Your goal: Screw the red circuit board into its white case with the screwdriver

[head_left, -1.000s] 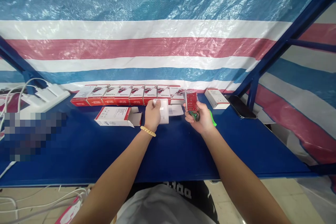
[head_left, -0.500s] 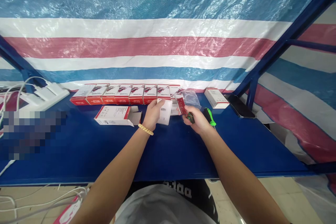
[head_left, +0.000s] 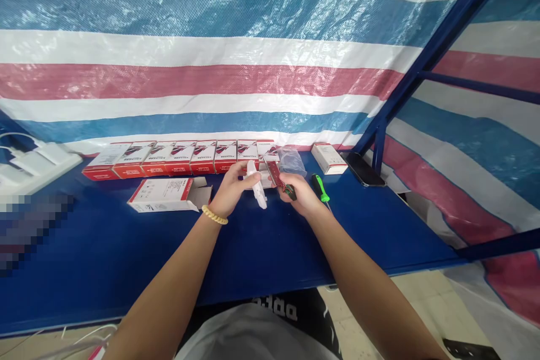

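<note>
My left hand [head_left: 231, 188] is closed on a white plastic piece [head_left: 257, 185], which is turned edge-on with its lower end pointing down. Just to its right, my right hand [head_left: 297, 194] grips a red circuit board [head_left: 274, 173] with a dark green part at its lower end. The board and the white piece are apart. Behind both hands runs a row of red and white boxes [head_left: 181, 158]. An opened box [head_left: 162, 194] lies on its side left of my left hand, its flaps facing right. A clear plastic bag [head_left: 292, 161] lies behind my right hand.
A green and black screwdriver [head_left: 320, 188] lies right of my right hand on the blue table [head_left: 270, 259]. Further right are a closed white box [head_left: 329, 158] and a black phone [head_left: 366, 170]. A white power strip [head_left: 40, 171] with plugs stands at the left.
My left hand has turned the white piece from its flat face to its edge. The view has shifted right, so things on the table appear further left.
</note>
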Motion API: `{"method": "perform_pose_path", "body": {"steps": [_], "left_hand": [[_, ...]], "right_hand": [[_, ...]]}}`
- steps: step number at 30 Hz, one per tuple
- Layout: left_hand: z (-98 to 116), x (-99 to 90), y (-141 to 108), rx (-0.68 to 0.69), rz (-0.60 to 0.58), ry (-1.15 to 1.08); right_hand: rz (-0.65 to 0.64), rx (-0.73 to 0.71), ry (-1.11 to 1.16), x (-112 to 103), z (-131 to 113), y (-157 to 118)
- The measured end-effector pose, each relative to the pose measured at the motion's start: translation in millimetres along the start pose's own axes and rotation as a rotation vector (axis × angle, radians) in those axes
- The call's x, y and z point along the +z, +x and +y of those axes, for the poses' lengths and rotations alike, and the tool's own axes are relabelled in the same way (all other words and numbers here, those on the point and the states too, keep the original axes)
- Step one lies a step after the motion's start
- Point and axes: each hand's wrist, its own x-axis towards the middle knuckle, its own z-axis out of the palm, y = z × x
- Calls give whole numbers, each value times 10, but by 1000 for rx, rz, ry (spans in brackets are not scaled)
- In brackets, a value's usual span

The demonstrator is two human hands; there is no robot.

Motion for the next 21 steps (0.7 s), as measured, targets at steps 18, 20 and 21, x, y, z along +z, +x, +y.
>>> {"method": "perform_pose_path", "body": {"steps": [18,20,21], "left_hand": [[-35,-348,63,151,-338,39],[-34,-320,48,157,-332,85],[-32,-306,40,154,-330,95]], "right_hand": [[-134,-782,-856,-91,-111,-113],[-140,-786,-881,-79,-97,-115],[-133,-792,-886,-73,-89,-114]]}}
